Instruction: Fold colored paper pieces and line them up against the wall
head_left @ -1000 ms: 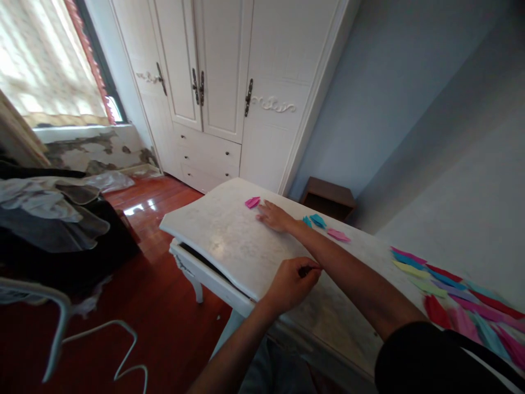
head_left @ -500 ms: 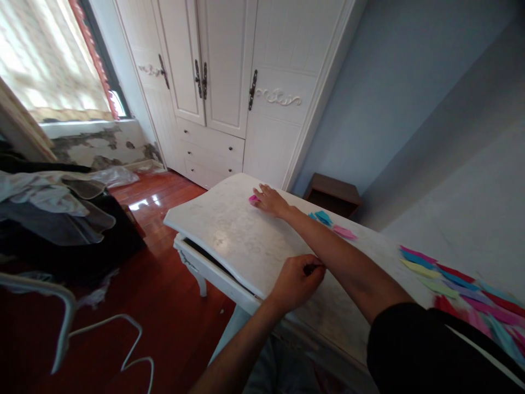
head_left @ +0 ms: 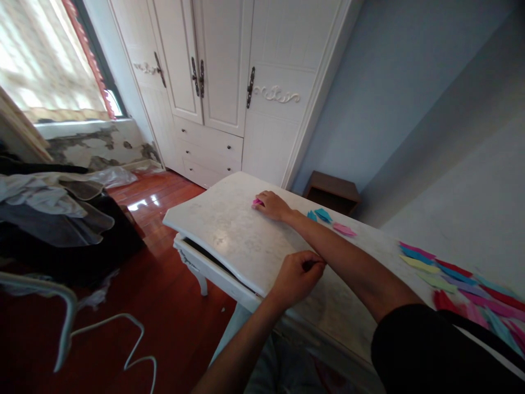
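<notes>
"Pink paper piece (head_left: 257, 202); where is it?"

"On the white table (head_left: 205, 216), between thumb and fingers of the right hand (head_left: 273, 206); pickup seems in hand; whether it's pinched, I cannot tell."

"Left hand (head_left: 298, 275)?"

"Curled; contents hidden; lifting likely calls for a light pinch."

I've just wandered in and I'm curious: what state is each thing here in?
Right hand: thumb and fingers about the magenta piece; grip unclear
Left hand: curled, contents unclear
Pink piece: lying loose
Coloured strips: spread out
Wardrobe doors: shut
Wardrobe drawers: shut
Curtain: drawn
</notes>
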`<state>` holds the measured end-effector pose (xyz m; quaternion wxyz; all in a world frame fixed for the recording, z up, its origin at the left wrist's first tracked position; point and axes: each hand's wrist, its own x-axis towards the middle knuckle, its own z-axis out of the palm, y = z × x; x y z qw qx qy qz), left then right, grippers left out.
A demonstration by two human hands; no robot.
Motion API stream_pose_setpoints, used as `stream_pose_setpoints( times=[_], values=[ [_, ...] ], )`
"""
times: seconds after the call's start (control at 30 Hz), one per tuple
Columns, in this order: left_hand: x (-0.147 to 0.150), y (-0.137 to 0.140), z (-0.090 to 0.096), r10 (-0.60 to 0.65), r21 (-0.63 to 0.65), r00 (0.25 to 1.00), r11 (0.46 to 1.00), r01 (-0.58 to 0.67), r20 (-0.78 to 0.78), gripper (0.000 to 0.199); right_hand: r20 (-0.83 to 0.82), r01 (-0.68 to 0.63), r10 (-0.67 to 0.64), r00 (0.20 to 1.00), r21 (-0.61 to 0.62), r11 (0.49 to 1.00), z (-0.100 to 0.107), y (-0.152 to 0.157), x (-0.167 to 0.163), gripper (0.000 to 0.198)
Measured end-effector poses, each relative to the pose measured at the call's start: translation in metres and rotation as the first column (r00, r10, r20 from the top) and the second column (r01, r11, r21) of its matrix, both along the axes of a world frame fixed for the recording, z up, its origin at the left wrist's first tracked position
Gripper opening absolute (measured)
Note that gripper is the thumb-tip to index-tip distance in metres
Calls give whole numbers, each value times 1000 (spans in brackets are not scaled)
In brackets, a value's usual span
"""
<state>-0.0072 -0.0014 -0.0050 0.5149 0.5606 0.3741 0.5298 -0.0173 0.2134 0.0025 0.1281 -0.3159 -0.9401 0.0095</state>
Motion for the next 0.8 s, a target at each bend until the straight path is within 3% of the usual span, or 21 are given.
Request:
stream_pose_setpoints(
  times=[0.17, 0.3, 0.43, 0.53, 0.67, 0.8],
  values=[
    [-1, 2, 3, 50, -106, 992, 994, -38, 117, 21, -123, -72, 72, 990, 10, 997, 2, -18, 15, 46],
    [-6, 4, 5, 195, -130, 959, 977, -171, 205, 22, -258, -184, 184, 949, 24, 983, 7, -42, 43, 47],
    [-11, 5, 4, 418, -150, 861, 908, -391, 288, 22, -332, -208, 205, 921, 26, 978, 14, -75, 86, 50],
    [-12, 7, 2, 515, -184, 797, 857, -481, 316, 22, -366, -192, 194, 910, 42, 980, 17, -106, 117, 55],
    [-9, 8, 3, 525, -140, 821, 851, -506, 223, 29, -382, -178, 177, 907, 31, 983, 15, -147, 148, 63],
    [-5, 5, 8, 379, -106, 923, 923, -371, 69, 30, -382, -150, 132, 915, -18, 989, 12, -176, 169, 68]
  ],
)
